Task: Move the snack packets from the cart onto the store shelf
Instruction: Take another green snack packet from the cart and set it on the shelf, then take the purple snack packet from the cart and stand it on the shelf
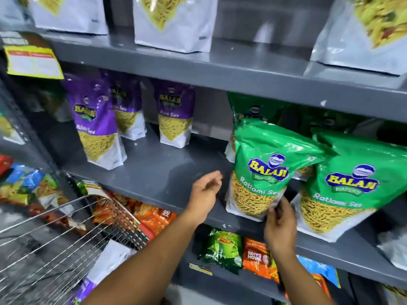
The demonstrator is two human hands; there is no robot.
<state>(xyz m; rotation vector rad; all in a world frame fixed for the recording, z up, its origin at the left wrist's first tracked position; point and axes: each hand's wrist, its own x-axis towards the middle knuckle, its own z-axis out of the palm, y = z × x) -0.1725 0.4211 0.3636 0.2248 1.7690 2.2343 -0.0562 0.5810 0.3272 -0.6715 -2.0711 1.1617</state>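
Note:
A green Ratlami Sev packet (266, 168) stands at the front edge of the grey middle shelf (167, 172). My right hand (280, 225) touches its lower right corner with the fingertips; whether it grips the packet is unclear. My left hand (204, 194) hovers just left of the packet with fingers apart, holding nothing. A second green packet (350, 186) stands beside it on the right. The wire cart (66, 238) sits at lower left, with a purple-and-white packet (105, 269) lying in it.
Purple Aloo Sev packets (94, 122) stand at the left of the same shelf. White packets (174, 20) fill the shelf above. Orange and green packets (222, 249) sit on the shelf below. A yellow price tag (33, 62) hangs at upper left.

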